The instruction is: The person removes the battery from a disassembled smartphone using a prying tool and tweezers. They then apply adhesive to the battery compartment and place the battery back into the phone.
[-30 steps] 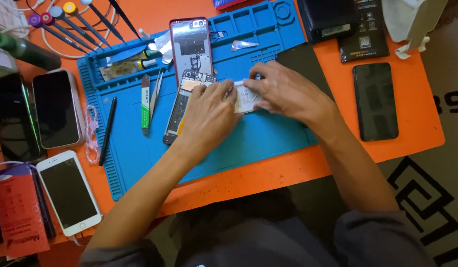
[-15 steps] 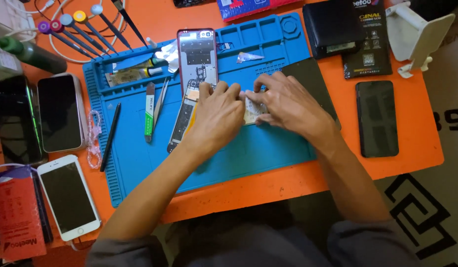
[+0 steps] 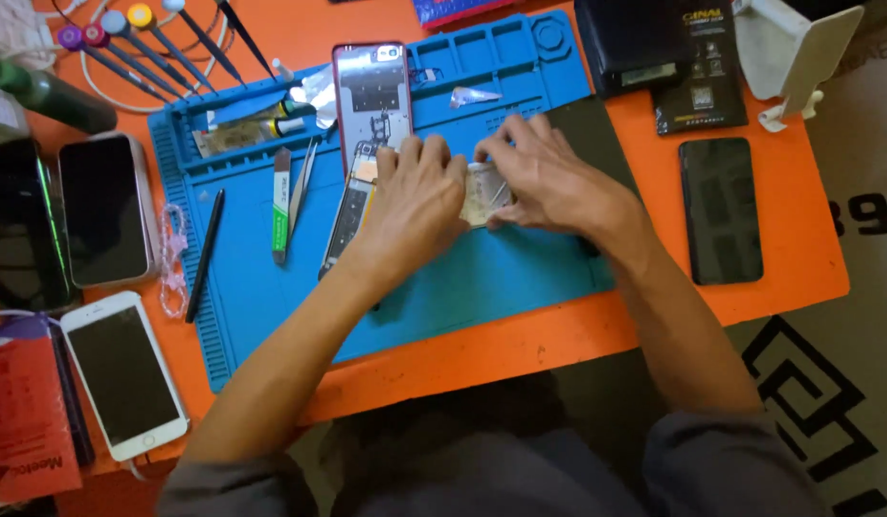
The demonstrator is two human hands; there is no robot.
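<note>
An orange table (image 3: 797,249) is seen from above, with a patterned grey-and-black floor (image 3: 826,402) at the right near side. A blue ribbed rubber mat (image 3: 271,306) with moulded compartments along its far edge is laid on the table. At the middle of the mat a small pale flat part (image 3: 480,196), partly see-through, is pinched between both hands. The left hand (image 3: 415,206) is closed on the part's left edge, fingers curled together; the right hand (image 3: 549,177) is clamped on its right and far edges, fingertips (image 3: 489,151) pressed down. Much of the part is hidden by the fingers. Just left of the left hand an opened phone (image 3: 367,115) with a red frame is lying, insides exposed. Further left on the mat a green-and-white flat pry tool (image 3: 281,203), metal tweezers (image 3: 303,182) and a black stylus (image 3: 204,254) are set. Screwdrivers (image 3: 127,48) with coloured caps are spread at the far left. A white phone (image 3: 123,373) is placed at the near left, a dark phone (image 3: 103,209) beyond it, a black phone (image 3: 719,211) at the right, and a white plastic stand (image 3: 797,48) at the far right.
</note>
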